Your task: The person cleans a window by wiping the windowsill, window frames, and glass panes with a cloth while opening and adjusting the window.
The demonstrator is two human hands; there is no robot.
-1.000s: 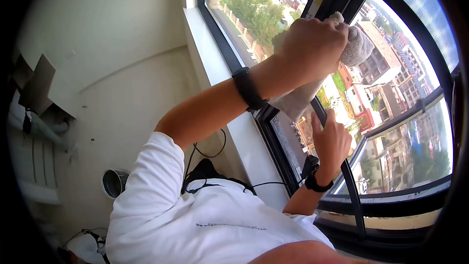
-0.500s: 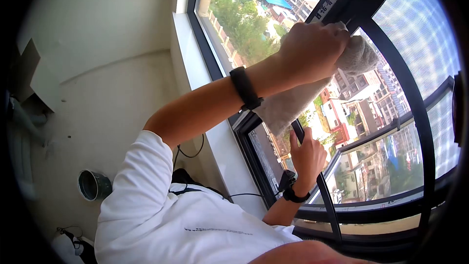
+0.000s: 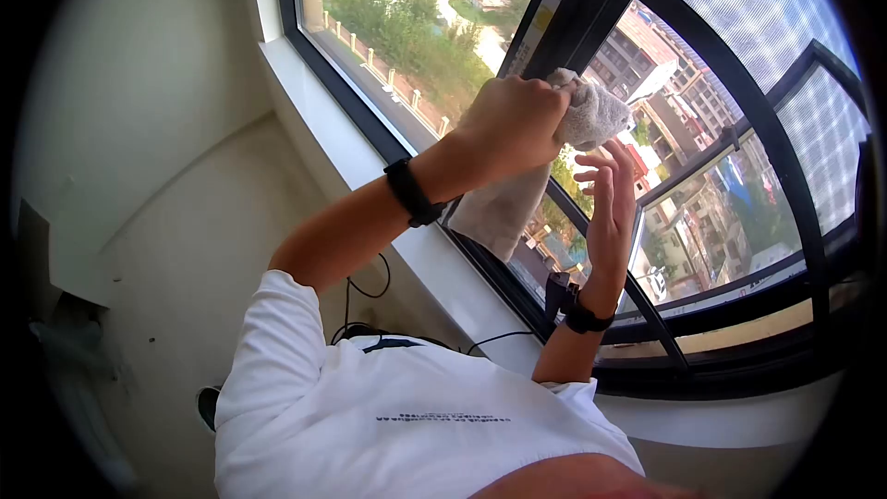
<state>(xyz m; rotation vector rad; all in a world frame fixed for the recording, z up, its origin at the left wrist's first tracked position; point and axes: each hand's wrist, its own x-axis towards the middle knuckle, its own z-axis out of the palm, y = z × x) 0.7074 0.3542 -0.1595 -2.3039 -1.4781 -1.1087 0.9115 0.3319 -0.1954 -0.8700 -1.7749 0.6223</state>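
Note:
My left hand (image 3: pixel 517 120) is closed around a grey-white cloth (image 3: pixel 596 115). A wad of the cloth sticks out past my fingers, and a flap of it hangs below my wrist. The hand is up against the dark upright frame (image 3: pixel 601 14) of a window. My right hand (image 3: pixel 610 199) is raised just below the wad, palm and fingers in front of the glass. Its fingers are apart and slightly bent, with nothing held in them. Whether its fingertips touch the cloth, I cannot tell.
A white sill (image 3: pixel 342 157) runs along the window. A small black object (image 3: pixel 557 296) is by my right wrist, and a black cable (image 3: pixel 504 337) crosses the sill. Mesh screen (image 3: pixel 758 9) covers the upper right panes. Buildings and trees show far below outside.
My right hand has let go of the narrow dark frame bar and risen toward the cloth, opening its fingers. My left hand and the cloth have shifted down the frame. The view has turned somewhat.

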